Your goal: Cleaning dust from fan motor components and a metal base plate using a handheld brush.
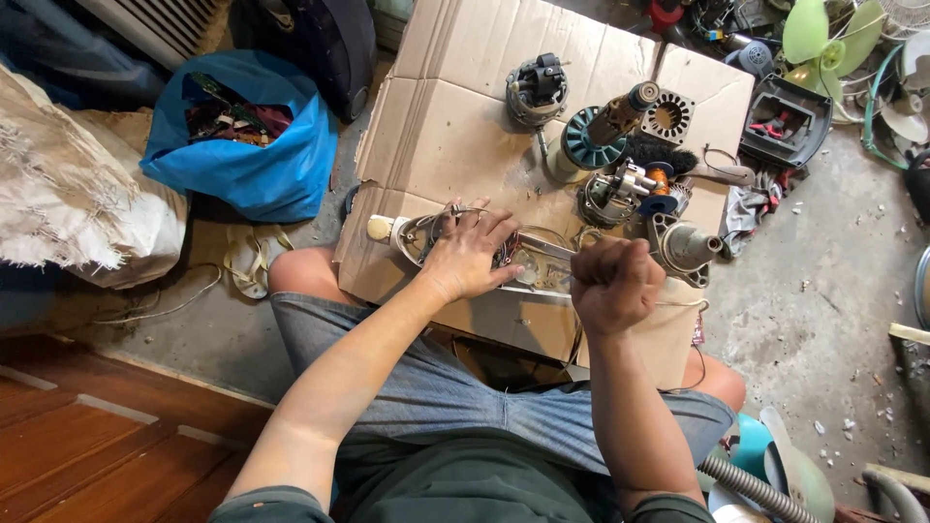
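Left hand [468,254] pressed flat on metal motor housing [426,235] – right hand [612,284] fisted; contents impossible to tell – atop cardboard [455,116].

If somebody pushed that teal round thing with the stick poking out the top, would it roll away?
Probably, yes. The teal ribbed wheel is round and lies tilted on the cardboard, so a push might send it curving sideways. Its shaft looks like metal, so it is likely stiff and heavy for its size.

The left hand [468,254] covers much of the metal assembly [528,260] beneath it; whatever the clenched right hand [612,284] grips beside that assembly stays hidden inside the fist.
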